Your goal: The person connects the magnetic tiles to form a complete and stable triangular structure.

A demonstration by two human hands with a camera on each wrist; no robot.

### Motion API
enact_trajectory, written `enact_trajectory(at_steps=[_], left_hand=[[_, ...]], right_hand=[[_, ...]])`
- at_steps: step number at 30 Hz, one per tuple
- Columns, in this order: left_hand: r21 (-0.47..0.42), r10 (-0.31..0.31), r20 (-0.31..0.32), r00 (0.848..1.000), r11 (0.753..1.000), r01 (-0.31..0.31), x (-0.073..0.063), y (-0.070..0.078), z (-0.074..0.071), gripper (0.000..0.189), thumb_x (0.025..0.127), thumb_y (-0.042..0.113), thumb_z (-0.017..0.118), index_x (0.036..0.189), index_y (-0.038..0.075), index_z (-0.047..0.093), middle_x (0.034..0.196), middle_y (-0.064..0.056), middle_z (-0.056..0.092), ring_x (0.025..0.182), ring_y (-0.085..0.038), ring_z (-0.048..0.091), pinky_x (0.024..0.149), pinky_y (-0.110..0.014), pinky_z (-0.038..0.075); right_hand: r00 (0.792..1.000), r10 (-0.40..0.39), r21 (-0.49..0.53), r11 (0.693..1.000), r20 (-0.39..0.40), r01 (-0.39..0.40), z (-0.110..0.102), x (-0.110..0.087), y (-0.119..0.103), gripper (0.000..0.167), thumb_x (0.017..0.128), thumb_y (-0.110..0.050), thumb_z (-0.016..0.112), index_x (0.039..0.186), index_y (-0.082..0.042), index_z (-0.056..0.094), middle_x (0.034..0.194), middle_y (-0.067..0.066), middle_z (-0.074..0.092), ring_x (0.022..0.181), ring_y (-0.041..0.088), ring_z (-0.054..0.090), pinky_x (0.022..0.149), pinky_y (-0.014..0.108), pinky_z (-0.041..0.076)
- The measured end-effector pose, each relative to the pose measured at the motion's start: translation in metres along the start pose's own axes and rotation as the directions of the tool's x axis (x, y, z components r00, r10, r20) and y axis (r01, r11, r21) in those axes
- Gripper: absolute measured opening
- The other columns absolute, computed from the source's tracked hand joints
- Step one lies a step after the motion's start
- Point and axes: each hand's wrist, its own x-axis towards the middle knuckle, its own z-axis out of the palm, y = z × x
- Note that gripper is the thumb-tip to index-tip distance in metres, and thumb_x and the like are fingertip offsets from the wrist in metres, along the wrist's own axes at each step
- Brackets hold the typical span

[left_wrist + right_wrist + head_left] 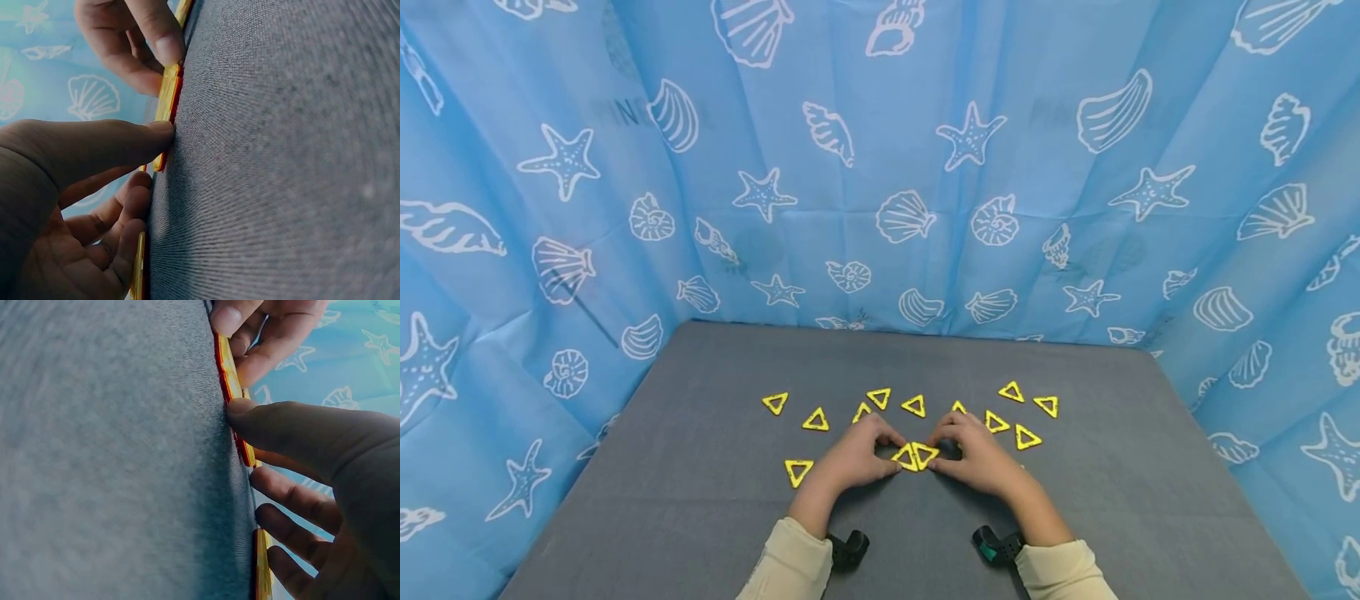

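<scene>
Two hollow yellow triangles lie edge to edge on the grey table: a left triangle (905,465) and a right triangle (926,447). My left hand (857,454) pinches the left one between thumb and forefinger. From the other side, my right hand (979,454) pinches the right one the same way. In the left wrist view, the left thumb (119,140) presses the near edge of the yellow piece (167,94), whose side shows red. The right wrist view shows the right thumb (281,428) at the piece's edge, its other fingers spread loosely above the cloth.
Several more yellow triangles lie scattered behind and beside the hands, such as one at the far left (767,401), one left of the left forearm (806,463) and one at the right (1036,439). A blue shell-print curtain (850,183) surrounds the grey table (700,517).
</scene>
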Motion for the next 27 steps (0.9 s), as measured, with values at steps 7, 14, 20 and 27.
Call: enact_trajectory(at_steps=[7,14,20,27], left_hand=[[0.007,-0.005,-0.004,1.000,1.000,0.005,0.000,0.000,0.001,0.025,0.092,0.017,0.085,0.116,0.015,0.081,0.108,0.001,0.064,0.098,-0.013,0.057,0.090,-0.036,0.050],[0.023,-0.003,-0.007,1.000,1.000,0.003,0.000,0.001,0.001,0.026,0.091,0.018,0.085,0.117,0.014,0.081,0.108,0.001,0.063,0.099,-0.013,0.057,0.091,-0.036,0.049],[-0.012,0.019,-0.020,1.000,1.000,-0.019,0.001,0.000,-0.001,0.029,0.091,0.020,0.086,0.119,0.013,0.079,0.112,-0.001,0.066,0.103,-0.016,0.060,0.093,-0.038,0.051],[-0.108,0.059,-0.097,0.994,0.992,-0.070,-0.005,-0.002,-0.014,0.027,0.099,0.020,0.077,0.124,0.008,0.075,0.116,-0.009,0.068,0.104,-0.022,0.062,0.091,-0.040,0.052]], right_hand=[[0.999,-0.044,0.208,0.977,0.027,0.037,0.001,0.002,0.005,0.020,0.096,-0.019,0.081,0.115,-0.014,0.077,0.113,0.000,0.075,0.105,0.016,0.069,0.094,0.042,0.057],[0.997,-0.038,0.397,0.918,0.069,0.007,0.004,0.005,0.007,0.026,0.098,-0.015,0.078,0.122,-0.008,0.075,0.106,0.006,0.075,0.090,0.009,0.068,0.080,0.028,0.057],[0.998,-0.040,0.414,0.910,0.056,0.013,0.008,0.006,0.011,0.027,0.096,-0.014,0.079,0.121,-0.006,0.075,0.106,0.010,0.075,0.089,0.008,0.068,0.080,0.028,0.057],[0.998,-0.025,0.425,0.905,0.063,-0.004,0.008,0.005,0.011,0.028,0.096,-0.017,0.080,0.121,-0.006,0.075,0.110,0.012,0.076,0.091,0.010,0.068,0.081,0.028,0.056]])
